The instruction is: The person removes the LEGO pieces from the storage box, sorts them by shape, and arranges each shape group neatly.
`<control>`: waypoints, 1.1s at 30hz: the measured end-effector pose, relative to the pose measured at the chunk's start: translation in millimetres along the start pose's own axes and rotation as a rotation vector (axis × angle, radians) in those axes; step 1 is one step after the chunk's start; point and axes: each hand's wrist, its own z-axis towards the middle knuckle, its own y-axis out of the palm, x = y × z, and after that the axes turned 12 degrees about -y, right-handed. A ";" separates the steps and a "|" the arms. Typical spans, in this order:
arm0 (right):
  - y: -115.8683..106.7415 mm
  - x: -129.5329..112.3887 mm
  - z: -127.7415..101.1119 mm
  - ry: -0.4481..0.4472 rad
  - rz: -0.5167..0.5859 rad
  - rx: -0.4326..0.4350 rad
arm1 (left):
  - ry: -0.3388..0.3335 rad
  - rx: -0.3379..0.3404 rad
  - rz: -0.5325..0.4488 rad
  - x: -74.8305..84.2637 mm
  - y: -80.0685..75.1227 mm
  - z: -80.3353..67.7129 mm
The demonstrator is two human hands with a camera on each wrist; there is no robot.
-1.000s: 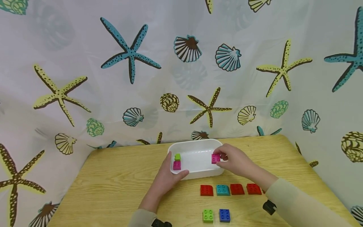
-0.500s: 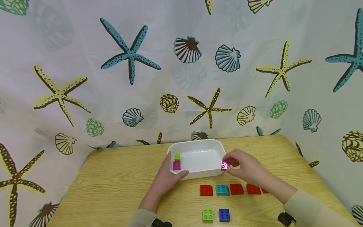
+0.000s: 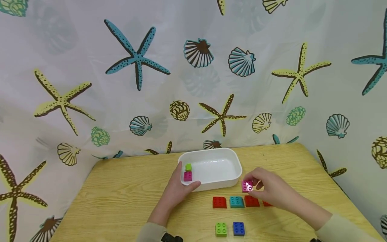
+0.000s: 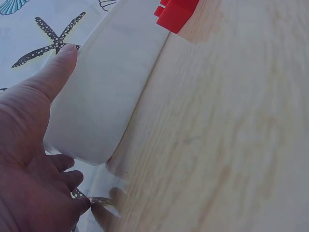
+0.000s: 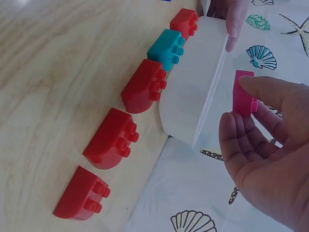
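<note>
My right hand [image 3: 266,190] pinches a magenta brick [image 3: 247,186] just off the front right corner of the white tub [image 3: 234,159], above a row of bricks; the right wrist view shows the magenta brick [image 5: 243,93] between thumb and fingers. My left hand [image 3: 178,188] grips the tub's front left corner, thumb on the outer wall, as the left wrist view shows on the tub [image 4: 111,87]. Inside the tub at its left end sit a green brick [image 3: 188,167] and another magenta brick [image 3: 187,176].
On the wooden table [image 3: 121,201] in front of the tub lies a row of red bricks [image 3: 219,202] with a teal brick [image 3: 237,201] among them. Nearer me lie a green brick [image 3: 221,229] and a blue brick [image 3: 239,228]. A seashell curtain [image 3: 193,74] hangs behind.
My right hand has carried the magenta brick out of the tub, rightward and toward me, to just above the brick row. The left hand has stayed on the tub.
</note>
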 end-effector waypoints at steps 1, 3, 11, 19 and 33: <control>0.3 0.1 -2.2 0.004 0.008 -0.006 | -0.002 0.000 0.000 0.1 0.3 -0.1; 1.3 0.6 -6.7 0.010 0.010 -0.017 | -0.002 0.000 0.000 0.1 0.7 -0.3; 4.1 -0.5 -26.8 0.001 0.006 -0.045 | -0.007 0.002 -0.005 2.9 -1.4 -3.2; 19.1 5.5 -48.2 0.094 0.124 -0.107 | -0.014 0.008 0.000 1.9 -4.4 -4.8; 42.9 11.3 -71.8 0.284 0.241 -0.195 | 0.003 -0.007 -0.032 -3.5 4.1 -1.6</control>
